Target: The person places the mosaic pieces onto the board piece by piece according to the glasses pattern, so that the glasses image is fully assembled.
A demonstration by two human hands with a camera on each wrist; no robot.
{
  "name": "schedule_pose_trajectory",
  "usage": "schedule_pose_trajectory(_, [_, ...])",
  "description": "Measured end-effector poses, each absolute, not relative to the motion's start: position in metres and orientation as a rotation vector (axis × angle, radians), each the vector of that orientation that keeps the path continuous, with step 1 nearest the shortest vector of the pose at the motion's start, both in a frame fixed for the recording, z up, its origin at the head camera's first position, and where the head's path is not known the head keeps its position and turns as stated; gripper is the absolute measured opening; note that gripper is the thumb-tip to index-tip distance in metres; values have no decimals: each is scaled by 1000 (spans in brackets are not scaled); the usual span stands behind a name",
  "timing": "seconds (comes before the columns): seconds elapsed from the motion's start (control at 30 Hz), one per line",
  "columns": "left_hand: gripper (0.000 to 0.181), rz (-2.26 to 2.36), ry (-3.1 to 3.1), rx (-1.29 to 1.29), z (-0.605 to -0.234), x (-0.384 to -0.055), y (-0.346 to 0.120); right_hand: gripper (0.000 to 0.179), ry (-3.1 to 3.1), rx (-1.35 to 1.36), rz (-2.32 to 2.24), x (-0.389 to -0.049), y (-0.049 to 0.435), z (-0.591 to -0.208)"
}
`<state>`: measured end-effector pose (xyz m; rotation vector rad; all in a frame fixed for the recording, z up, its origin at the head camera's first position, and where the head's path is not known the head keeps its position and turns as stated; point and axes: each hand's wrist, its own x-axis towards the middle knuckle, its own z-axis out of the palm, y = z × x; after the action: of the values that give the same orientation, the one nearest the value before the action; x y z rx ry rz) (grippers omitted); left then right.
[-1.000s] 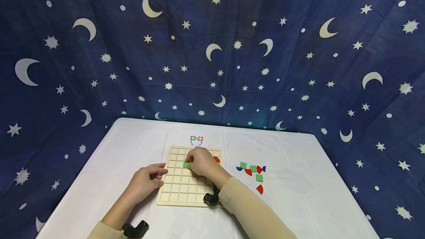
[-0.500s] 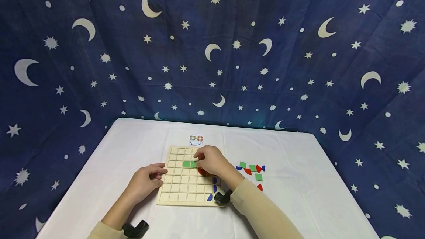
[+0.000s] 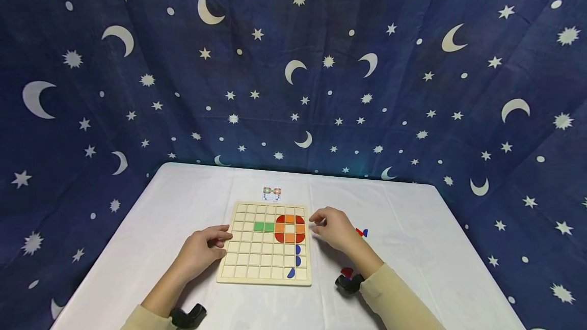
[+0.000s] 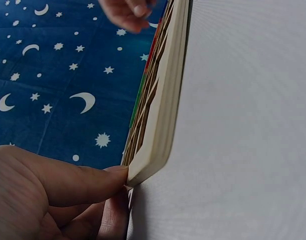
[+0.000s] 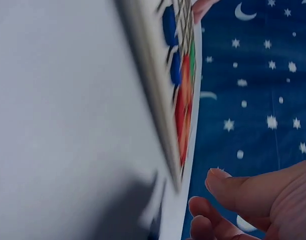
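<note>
A pale wooden grid board point(image 3: 238, 258) lies on the white table. My left hand point(image 3: 202, 249) rests at its left edge, thumb and fingertips touching the side; in the left wrist view the thumb point(image 4: 88, 185) presses near a corner. Two green squares point(image 3: 264, 226) sit side by side in the grid, left of a ring of orange squares point(image 3: 290, 218) and red quarter circles point(image 3: 279, 238). Below the ring are blue half-round pieces point(image 3: 298, 261). My right hand point(image 3: 337, 230) hovers just right of the board, fingers loosely bent, nothing between thumb and fingers.
A small printed pattern card point(image 3: 272, 193) lies behind the board. Right of my right hand show a loose red piece point(image 3: 359, 232) and a blue piece point(image 3: 365, 232); another red piece point(image 3: 347, 272) lies nearer me. My right hand and forearm cover other loose pieces.
My right hand has let go of a green square beside another on the board and moved right, off the board. The ring is now uncovered. My left hand has stayed put.
</note>
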<state>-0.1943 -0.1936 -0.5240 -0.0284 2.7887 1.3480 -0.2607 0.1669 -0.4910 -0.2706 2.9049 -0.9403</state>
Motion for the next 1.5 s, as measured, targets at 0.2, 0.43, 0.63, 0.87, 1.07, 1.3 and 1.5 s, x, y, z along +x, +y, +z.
schedule_pose_trajectory(0.2, [38, 1356, 2777, -32, -524, -195, -192, 18, 2923, -114, -923, -247, 212, -497])
schedule_pose_trajectory(0.43, [38, 1355, 2775, -39, -524, -194, -192, 16, 2932, -20, -887, -236, 256, -502])
schedule_pose_trajectory(0.63, [38, 1365, 2766, -47, -526, -195, -192, 15, 2961, -10, -852, -224, 277, -508])
schedule_pose_trajectory(0.87, [39, 1363, 2766, -47, -526, -195, -192, 18, 2963, 20, -821, -205, 284, -508])
schedule_pose_trajectory(1.07, [38, 1378, 2759, -40, -525, -195, -194, 24, 2937, 8, -755, -192, 277, -506])
schedule_pose_trajectory(1.3, [38, 1386, 2757, -25, -524, -195, -195, 22, 2963, -79, -744, -194, 259, -511])
schedule_pose_trajectory(1.5, [38, 1389, 2757, -34, -525, -194, -194, 26, 2951, -160, -764, -197, 239, -514])
